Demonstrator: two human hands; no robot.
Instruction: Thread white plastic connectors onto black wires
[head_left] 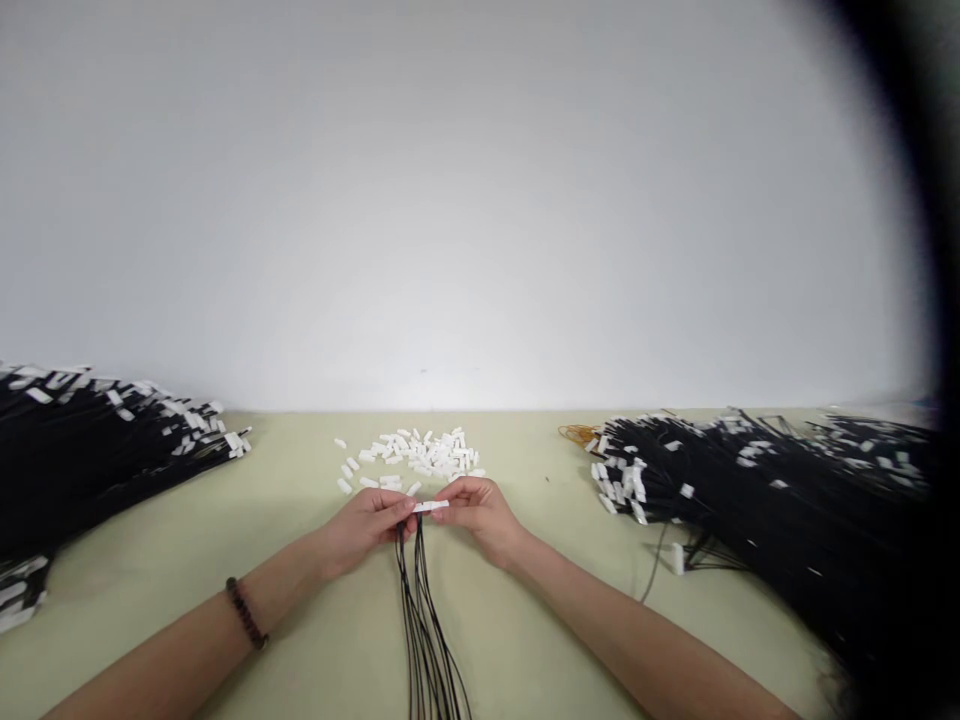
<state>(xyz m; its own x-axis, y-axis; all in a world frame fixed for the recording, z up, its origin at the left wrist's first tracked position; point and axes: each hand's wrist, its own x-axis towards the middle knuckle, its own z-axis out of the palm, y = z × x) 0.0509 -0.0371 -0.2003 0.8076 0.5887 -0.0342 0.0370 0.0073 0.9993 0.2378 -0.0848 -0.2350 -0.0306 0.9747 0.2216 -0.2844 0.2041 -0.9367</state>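
Observation:
Between my two hands is a white plastic connector, long and narrow, with several thin black wires hanging down from it toward the table's near edge. My left hand pinches its left end and the tops of the wires. At the other end, the fingertips of my right hand close on the white piece. Whether it is one part or two joined end to end, I cannot tell. Just beyond my hands lies a loose pile of small white connector housings, a few scattered to its left.
A large bundle of black wires with white connectors lies at the left. Another big bundle covers the right side, with an orange wire coil by its far end. One white connector juts out below it. A pale wall stands behind the table.

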